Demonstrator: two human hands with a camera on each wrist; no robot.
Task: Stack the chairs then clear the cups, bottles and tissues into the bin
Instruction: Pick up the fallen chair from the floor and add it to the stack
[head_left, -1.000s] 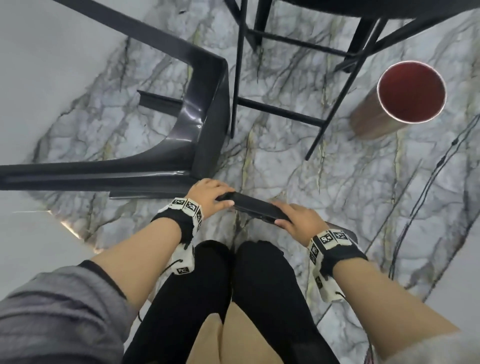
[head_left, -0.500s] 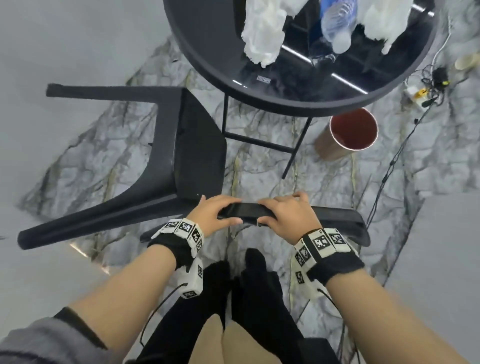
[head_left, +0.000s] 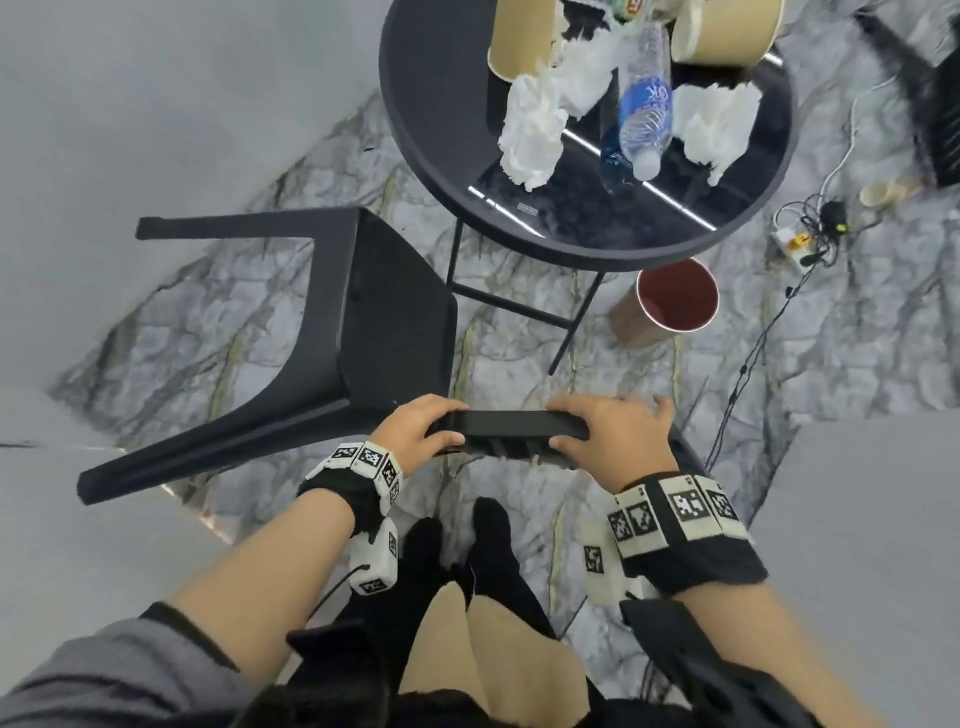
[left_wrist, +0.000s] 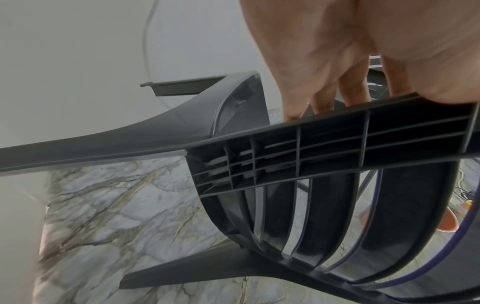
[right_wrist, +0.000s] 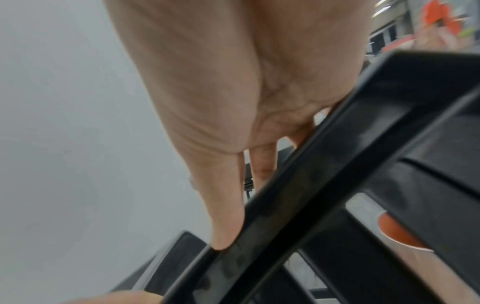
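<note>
A black plastic chair (head_left: 395, 322) hangs tilted over the marble floor, its legs pointing left. My left hand (head_left: 415, 431) and right hand (head_left: 613, 436) both grip its top back rail (head_left: 514, 423), fingers over the top and thumbs underneath. The left wrist view shows the rail's ribbed underside (left_wrist: 337, 144) under my left hand (left_wrist: 337, 61). In the right wrist view my right hand (right_wrist: 221, 102) has its thumb pressed on the rail (right_wrist: 311, 185). The round black table (head_left: 415, 104) carries paper cups (head_left: 519, 36), crumpled tissues (head_left: 530, 130) and a water bottle (head_left: 644, 114). The copper bin (head_left: 675, 299) stands beside the table.
Cables and a power strip (head_left: 800, 239) lie on the floor at the right. Another dark chair (head_left: 940, 104) shows at the far right edge. Grey walls close in on the left and right. My legs are directly below the rail.
The chair's back rail has come up with both hands and levelled. My view has risen, bringing the table top into sight. The right hand has shifted its hold on the rail.
</note>
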